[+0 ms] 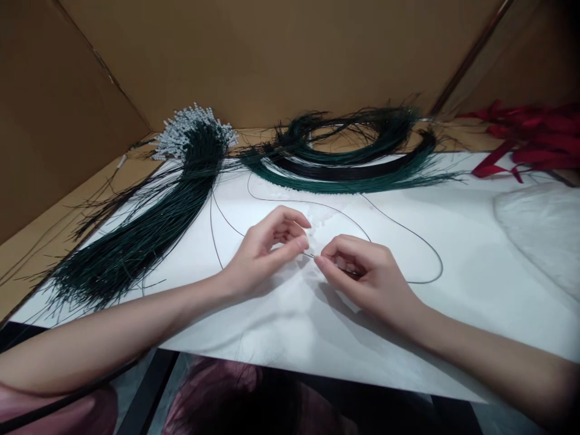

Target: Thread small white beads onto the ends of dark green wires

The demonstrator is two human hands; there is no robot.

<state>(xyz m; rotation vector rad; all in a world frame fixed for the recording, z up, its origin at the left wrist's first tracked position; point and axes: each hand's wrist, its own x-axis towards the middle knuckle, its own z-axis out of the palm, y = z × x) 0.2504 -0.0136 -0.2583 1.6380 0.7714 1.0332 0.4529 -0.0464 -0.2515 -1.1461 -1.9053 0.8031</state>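
- Soft, even light falls from above onto the white paper sheet; no glare
- Faint shadows lie beneath the left hand and right hand
- Wide-angle bending curves the edges; corners dim; fine details slightly soft

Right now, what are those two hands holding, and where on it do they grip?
Both the left hand and the right hand pinch one thin dark wire at its end, between thumb and forefinger tips; the rest loops away across the white sheet.
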